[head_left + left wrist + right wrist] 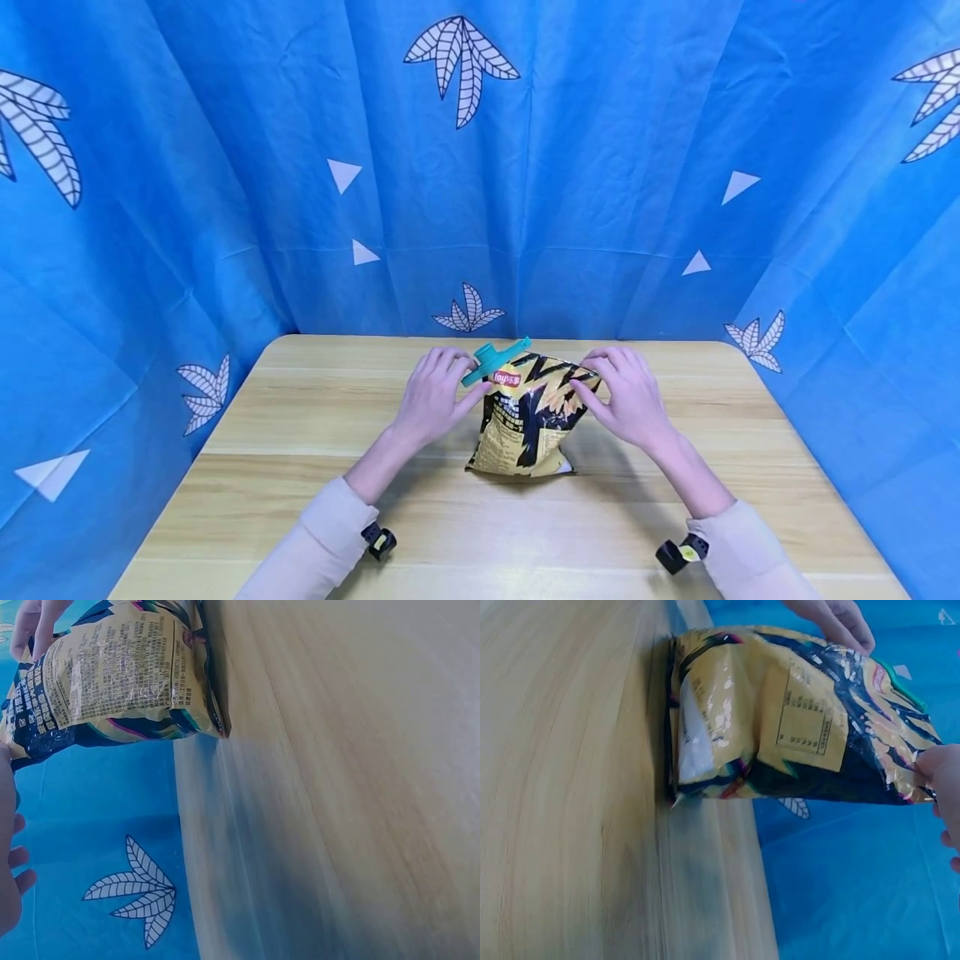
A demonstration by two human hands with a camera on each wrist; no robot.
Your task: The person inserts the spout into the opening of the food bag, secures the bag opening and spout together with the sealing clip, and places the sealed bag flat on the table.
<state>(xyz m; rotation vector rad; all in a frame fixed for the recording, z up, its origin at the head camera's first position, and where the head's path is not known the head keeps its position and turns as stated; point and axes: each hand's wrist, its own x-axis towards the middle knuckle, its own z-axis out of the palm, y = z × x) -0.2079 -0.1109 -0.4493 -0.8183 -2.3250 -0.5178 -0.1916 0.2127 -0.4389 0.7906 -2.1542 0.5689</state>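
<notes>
A gold and black Lay's chip bag (517, 425) stands upright on its bottom edge, its top tilted a little to the right. A teal sealing clip (491, 360) with a round spout lies slantwise over the bag's top left corner. At that corner my left hand (435, 396) pinches the bag beside the clip, thumb in front; its other fingertips are partly hidden behind. My right hand (626, 396) pinches the top right corner between thumb and fingers. In the right wrist view the clip (901, 686) shows as a thin strip along the bag's top edge.
The bag stands on a light wooden table (300, 417) with rounded far corners. A blue curtain (600, 167) with white leaf prints surrounds it at the back and sides. Black wrist cameras are strapped at both light sleeves (315, 533).
</notes>
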